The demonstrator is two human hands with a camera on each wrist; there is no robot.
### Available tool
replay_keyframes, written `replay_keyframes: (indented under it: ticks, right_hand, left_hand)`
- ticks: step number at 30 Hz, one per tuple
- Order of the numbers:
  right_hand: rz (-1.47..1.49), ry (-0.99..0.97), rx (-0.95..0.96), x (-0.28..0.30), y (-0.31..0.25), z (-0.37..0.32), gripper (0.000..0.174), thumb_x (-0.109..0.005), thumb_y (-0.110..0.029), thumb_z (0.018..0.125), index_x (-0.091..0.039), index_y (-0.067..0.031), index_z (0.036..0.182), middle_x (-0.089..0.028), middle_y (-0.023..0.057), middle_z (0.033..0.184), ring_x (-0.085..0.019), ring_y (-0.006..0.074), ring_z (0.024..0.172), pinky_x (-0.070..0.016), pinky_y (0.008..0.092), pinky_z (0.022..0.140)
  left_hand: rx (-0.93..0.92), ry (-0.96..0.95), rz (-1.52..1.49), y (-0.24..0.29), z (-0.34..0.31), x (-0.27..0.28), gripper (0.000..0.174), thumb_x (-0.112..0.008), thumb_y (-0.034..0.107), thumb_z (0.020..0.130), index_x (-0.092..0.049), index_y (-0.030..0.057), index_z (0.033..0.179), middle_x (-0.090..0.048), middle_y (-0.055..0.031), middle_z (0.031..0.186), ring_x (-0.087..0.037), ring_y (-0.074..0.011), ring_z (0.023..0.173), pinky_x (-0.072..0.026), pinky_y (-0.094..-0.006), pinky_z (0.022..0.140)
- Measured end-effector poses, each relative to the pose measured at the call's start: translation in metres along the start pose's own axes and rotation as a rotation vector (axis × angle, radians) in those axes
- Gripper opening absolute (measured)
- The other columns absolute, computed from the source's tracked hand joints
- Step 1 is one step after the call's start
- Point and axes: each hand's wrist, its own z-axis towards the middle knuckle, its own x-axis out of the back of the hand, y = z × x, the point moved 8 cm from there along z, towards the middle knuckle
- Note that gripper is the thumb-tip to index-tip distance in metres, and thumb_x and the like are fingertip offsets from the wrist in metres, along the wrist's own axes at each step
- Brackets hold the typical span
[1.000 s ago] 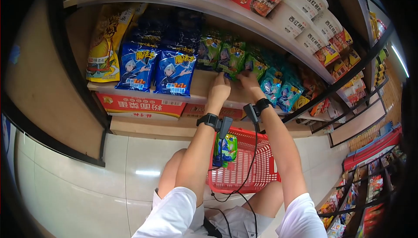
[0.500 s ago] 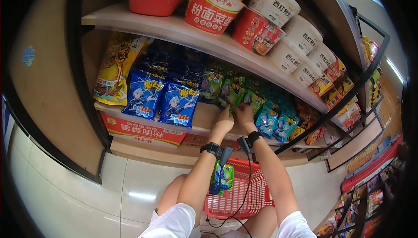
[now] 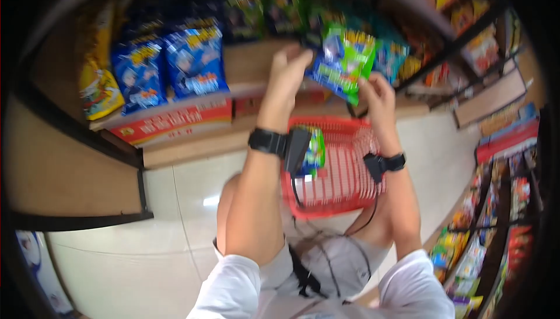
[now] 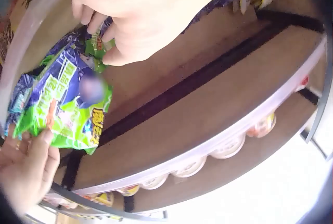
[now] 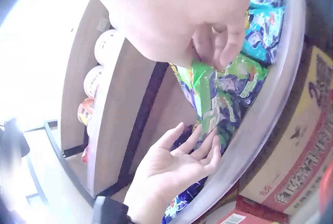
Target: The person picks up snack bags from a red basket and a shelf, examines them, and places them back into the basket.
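Note:
My right hand pinches a green and blue snack bag by its edge, in front of the shelf. In the right wrist view the bag hangs from those fingertips. My left hand is just left of the bag; the right wrist view shows the palm of that hand turned up and its fingers loosely extended right at the bag's lower end. Behind, more green bags stand in rows on the shelf. Below my hands, a red basket contains green and blue bags.
Two blue bags and a yellow bag stand at the shelf's left, teal bags at its right. A red carton lies below. A black shelf post slants at right. Cables from the wrist cameras run over the basket.
Both hands were together at the green bags on the shelf. Now they are apart, and the right hand has brought one green bag out toward me. The head view has tilted downward.

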Motion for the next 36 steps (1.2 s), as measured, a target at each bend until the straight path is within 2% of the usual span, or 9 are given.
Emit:
replay_keyframes:
  ticks: [2,6,11,22,25,28,31,34,36]
  right_hand:
    - [0.061,0.005,-0.081,0.01,0.003,-0.021,0.012,-0.061,-0.014,0.098,-0.062,-0.0016,0.1,-0.064,-0.0018,0.084,-0.054,0.0046,0.072,-0.0436,0.0214,0.065]
    - [0.086,-0.074,-0.168,0.023,0.027,-0.053,0.014,-0.06,-0.016,0.099,-0.061,-0.0016,0.101,-0.066,-0.0017,0.089,-0.054,0.0033,0.079,-0.043,0.021,0.07]
    - [0.238,-0.059,-0.312,0.032,0.06,-0.076,0.02,-0.062,-0.019,0.098,-0.061,-0.0021,0.108,-0.068,-0.0001,0.093,-0.057,0.0036,0.081,-0.0434,0.0202,0.071]
    - [0.28,-0.117,-0.467,0.02,0.143,-0.099,0.027,-0.063,-0.017,0.096,-0.058,0.0033,0.114,-0.069,0.0069,0.092,-0.064,0.0088,0.082,-0.0487,0.0221,0.067]
    - [0.041,-0.186,-0.51,0.019,0.168,-0.098,0.031,-0.067,-0.018,0.093,-0.058,0.0053,0.112,-0.069,0.0098,0.087,-0.065,0.0121,0.072,-0.0486,0.0259,0.06]
    - [-0.093,-0.205,-0.542,0.013,0.184,-0.102,0.029,-0.068,-0.017,0.091,-0.058,0.0049,0.106,-0.067,0.0103,0.081,-0.064,0.0143,0.064,-0.0482,0.0293,0.054]
    - [-0.203,-0.231,-0.57,0.005,0.205,-0.108,0.021,-0.067,-0.014,0.092,-0.055,0.002,0.101,-0.063,0.0089,0.078,-0.061,0.014,0.059,-0.0468,0.0315,0.049]
    - [-0.258,-0.275,-0.573,-0.008,0.219,-0.109,0.021,-0.067,-0.013,0.092,-0.055,0.0014,0.102,-0.062,0.0096,0.077,-0.06,0.0149,0.057,-0.0466,0.0318,0.049]
    - [-0.341,-0.28,-0.515,-0.013,0.222,-0.11,0.026,-0.069,-0.013,0.089,-0.056,0.002,0.106,-0.064,0.0152,0.08,-0.065,0.0249,0.067,-0.0502,0.0385,0.059]
  left_hand:
    - [-0.022,-0.173,0.113,-0.009,-0.008,-0.02,0.055,-0.07,0.022,0.09,-0.053,-0.0108,0.13,-0.065,-0.0191,0.121,-0.063,-0.0232,0.107,-0.0489,-0.0322,0.093]
    - [0.079,-0.426,0.337,-0.031,-0.037,-0.052,0.046,-0.065,0.014,0.094,-0.052,-0.0118,0.129,-0.066,-0.019,0.114,-0.065,-0.0189,0.099,-0.0529,-0.0285,0.082]
    - [0.101,-0.473,0.607,-0.057,-0.05,-0.046,0.035,-0.069,0.011,0.091,-0.055,-0.0096,0.116,-0.067,-0.0101,0.092,-0.063,-0.0129,0.079,-0.0505,-0.0262,0.066]
    - [0.233,-0.586,1.008,-0.104,-0.081,-0.038,0.041,-0.078,0.014,0.084,-0.051,-0.0096,0.105,-0.061,-0.0116,0.085,-0.066,-0.0173,0.075,-0.0539,-0.0287,0.061]
    - [0.215,-0.594,1.041,-0.12,-0.077,-0.038,0.037,-0.078,0.014,0.084,-0.051,-0.0083,0.099,-0.061,-0.0106,0.082,-0.067,-0.0182,0.071,-0.0531,-0.029,0.055]
    - [0.377,-0.672,1.05,-0.118,-0.087,-0.052,0.036,-0.078,0.013,0.084,-0.051,-0.0073,0.097,-0.06,-0.0083,0.078,-0.068,-0.0188,0.068,-0.0535,-0.0301,0.054]
    - [0.535,-0.772,1.163,-0.168,-0.079,-0.032,0.031,-0.078,0.016,0.084,-0.061,-0.0098,0.089,-0.067,-0.0124,0.076,-0.07,-0.0187,0.066,-0.0552,-0.0298,0.056]
    - [0.635,-0.812,1.265,-0.189,-0.076,-0.016,0.032,-0.076,0.02,0.086,-0.067,-0.0101,0.085,-0.071,-0.0152,0.077,-0.071,-0.018,0.066,-0.056,-0.029,0.057]
    - [0.649,-0.785,1.35,-0.19,-0.07,-0.009,0.033,-0.074,0.023,0.087,-0.068,-0.0093,0.084,-0.071,-0.0152,0.076,-0.071,-0.0178,0.065,-0.0564,-0.0286,0.057]
